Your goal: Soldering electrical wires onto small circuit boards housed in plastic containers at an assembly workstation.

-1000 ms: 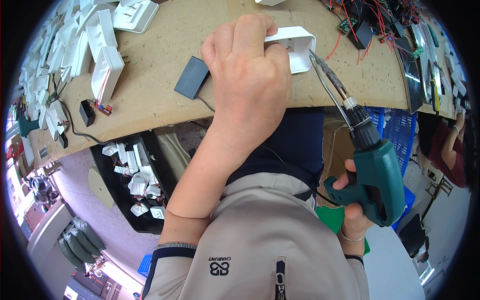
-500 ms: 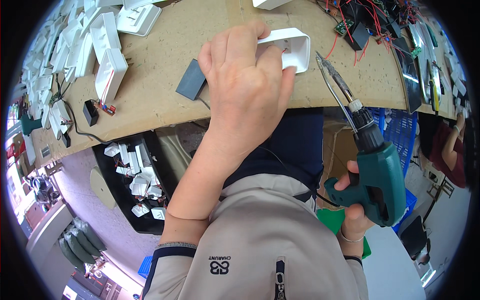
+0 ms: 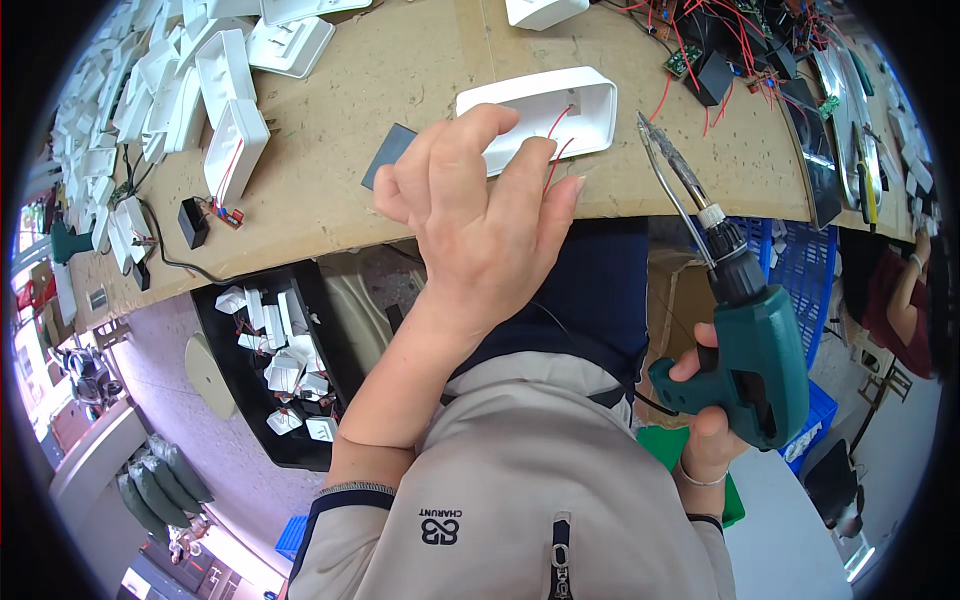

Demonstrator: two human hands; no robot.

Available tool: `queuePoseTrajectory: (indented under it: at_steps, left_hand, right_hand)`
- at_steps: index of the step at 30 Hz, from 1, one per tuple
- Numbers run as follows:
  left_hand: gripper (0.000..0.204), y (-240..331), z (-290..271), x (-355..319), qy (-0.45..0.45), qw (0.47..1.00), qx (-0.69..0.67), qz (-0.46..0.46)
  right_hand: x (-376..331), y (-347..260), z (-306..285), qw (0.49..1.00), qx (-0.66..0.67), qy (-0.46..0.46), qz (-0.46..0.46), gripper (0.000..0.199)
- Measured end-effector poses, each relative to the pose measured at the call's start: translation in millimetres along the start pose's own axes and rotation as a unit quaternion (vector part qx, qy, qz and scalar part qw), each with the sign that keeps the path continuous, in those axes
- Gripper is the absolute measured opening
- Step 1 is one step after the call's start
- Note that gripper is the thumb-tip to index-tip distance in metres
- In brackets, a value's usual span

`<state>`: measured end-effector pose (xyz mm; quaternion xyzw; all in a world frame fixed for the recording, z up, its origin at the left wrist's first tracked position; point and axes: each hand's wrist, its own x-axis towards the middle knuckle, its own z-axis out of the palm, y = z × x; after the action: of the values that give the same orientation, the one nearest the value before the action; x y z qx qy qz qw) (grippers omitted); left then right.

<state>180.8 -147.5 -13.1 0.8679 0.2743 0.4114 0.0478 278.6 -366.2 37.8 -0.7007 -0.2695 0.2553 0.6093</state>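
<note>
A white plastic housing (image 3: 597, 115), rectangular, hollow and round-cornered, is lying on the tan, speckled tabletop (image 3: 330, 140), showing its smooth inner walls. Thin red wires (image 3: 560, 122) are curving inside it, one crossing the near rim. The person's left hand (image 3: 475, 200) is reaching over the near left side, fingers bent and parted; whether they are touching it, I cannot tell. The right hand (image 3: 712, 430) is gripping a dark-green, pistol-shaped soldering gun (image 3: 778, 345), its metal tip pointing up just beside the housing's right end.
</note>
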Motion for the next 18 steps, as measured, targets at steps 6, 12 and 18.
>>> queuePoseTrajectory:
  at_steps: [6,12,18]
  left_hand:
    - [0.031,6,2,4,-0.029,0.999,0.030,-0.015]
    - [0.026,5,3,6,-0.032,0.999,0.028,-0.006]
    - [0.018,8,2,11,-0.040,0.999,0.019,-0.003]
  right_hand:
    - [1,3,-2,1.000,0.011,-0.011,-0.011,0.086]
    - [0,4,-1,1.000,0.016,0.002,-0.003,0.086]
    - [3,-1,0,0.999,0.036,0.000,0.021,0.082]
